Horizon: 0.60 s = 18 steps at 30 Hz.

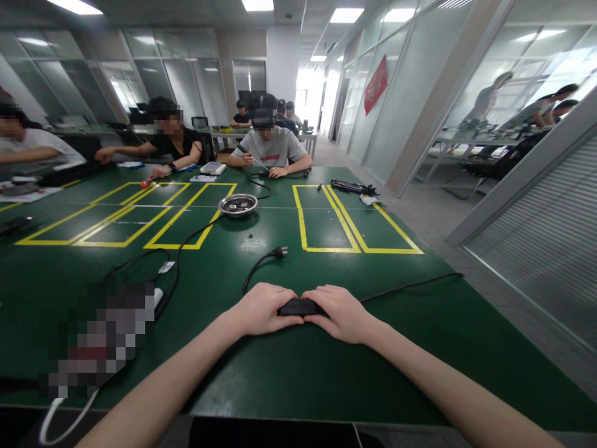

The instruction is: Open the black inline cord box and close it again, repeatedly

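A black power adapter is held between both hands, just above or on the green table near its front edge; which of the two I cannot tell. My left hand is closed on its left end, fingers on top and thumb at the near side. On the right end my right hand grips it the same way, fingertips almost meeting the left ones. A black power cord with a plug curves out beyond my left hand. From behind my right hand a thin black cable runs to the right table edge.
A pixelated item with a white cord lies at left. A metal bowl holds small parts, and a black cable passes near it. Yellow tape outlines mark the green table. A folded black tripod lies far right. Co-workers sit opposite.
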Available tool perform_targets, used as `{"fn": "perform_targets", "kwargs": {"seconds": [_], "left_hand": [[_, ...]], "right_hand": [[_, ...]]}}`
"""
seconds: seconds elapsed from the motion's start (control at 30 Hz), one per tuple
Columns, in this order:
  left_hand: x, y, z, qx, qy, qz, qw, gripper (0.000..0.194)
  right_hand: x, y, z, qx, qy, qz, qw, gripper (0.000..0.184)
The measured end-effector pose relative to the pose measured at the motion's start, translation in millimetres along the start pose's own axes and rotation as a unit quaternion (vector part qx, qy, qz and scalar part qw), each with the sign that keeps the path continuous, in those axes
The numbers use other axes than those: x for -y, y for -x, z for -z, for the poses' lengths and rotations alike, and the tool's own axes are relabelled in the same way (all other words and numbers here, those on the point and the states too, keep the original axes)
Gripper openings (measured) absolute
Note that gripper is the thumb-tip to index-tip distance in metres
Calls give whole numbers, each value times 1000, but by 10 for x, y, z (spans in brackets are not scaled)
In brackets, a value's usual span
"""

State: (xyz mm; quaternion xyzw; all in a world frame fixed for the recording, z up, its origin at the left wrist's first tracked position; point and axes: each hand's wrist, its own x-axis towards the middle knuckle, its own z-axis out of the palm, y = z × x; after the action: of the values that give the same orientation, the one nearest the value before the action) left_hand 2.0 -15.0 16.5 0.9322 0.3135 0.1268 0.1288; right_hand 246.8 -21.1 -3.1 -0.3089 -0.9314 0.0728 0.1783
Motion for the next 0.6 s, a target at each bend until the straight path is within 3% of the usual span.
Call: {"fn": "perform_targets", "kwargs": {"seconds": [0.2, 0.47, 0.6], "left_hand": [[23, -15, -91, -5, -68, -24, 997, 50], [1, 51, -89, -64, -49, -11, 997, 39], [44, 78, -68, -107, -23, -30, 994, 41]], "right_hand": [[44, 23, 22, 3, -14, -10, 1000, 22], [31, -21, -48, -44, -14, 19, 999, 26], [38, -43, -82, -81, -20, -14, 996, 25]]}}
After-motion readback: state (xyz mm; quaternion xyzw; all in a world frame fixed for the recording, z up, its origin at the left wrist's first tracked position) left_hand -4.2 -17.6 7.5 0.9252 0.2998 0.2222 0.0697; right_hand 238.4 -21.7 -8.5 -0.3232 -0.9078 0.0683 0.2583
